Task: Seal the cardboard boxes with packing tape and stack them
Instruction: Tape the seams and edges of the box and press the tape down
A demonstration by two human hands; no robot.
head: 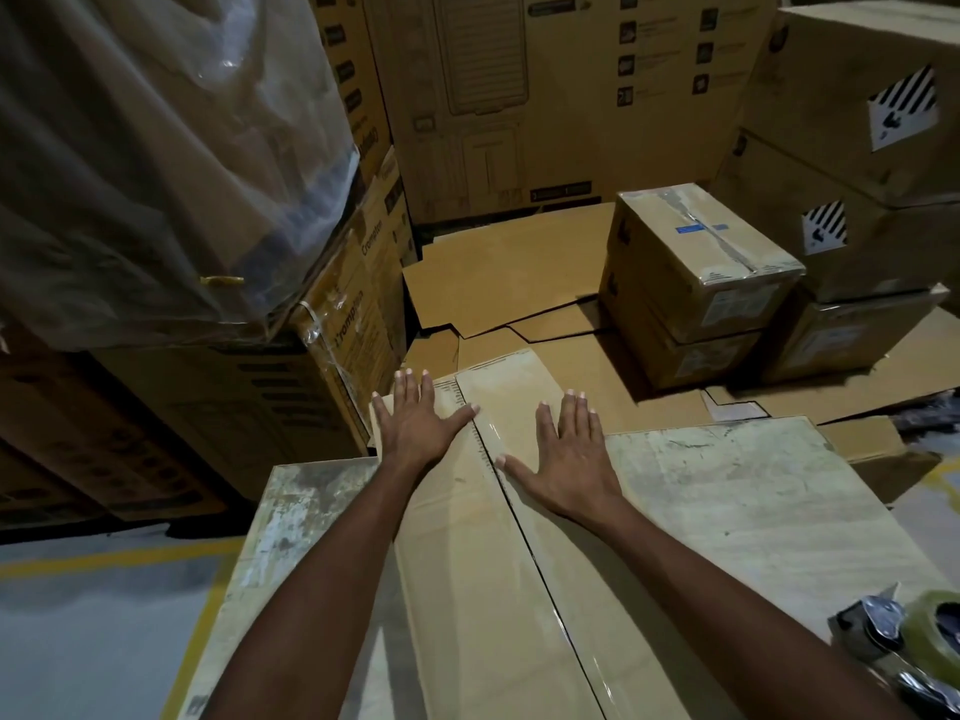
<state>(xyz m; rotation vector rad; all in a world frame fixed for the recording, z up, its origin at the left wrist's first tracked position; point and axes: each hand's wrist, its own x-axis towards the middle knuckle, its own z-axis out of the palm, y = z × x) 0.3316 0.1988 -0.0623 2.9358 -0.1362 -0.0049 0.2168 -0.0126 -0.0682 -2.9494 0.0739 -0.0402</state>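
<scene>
Two hands, left hand and right hand, press flat with spread fingers on the taped box; neighbouring carton reads "Crompton".

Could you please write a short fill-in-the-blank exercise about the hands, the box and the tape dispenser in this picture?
1. The cardboard box is touched by ____ hands.
2. The tape dispenser lies on the person's ____ side.
3. Between the left hand and the right hand runs the box's centre ____.

Missing words: two; right; seam.
</scene>
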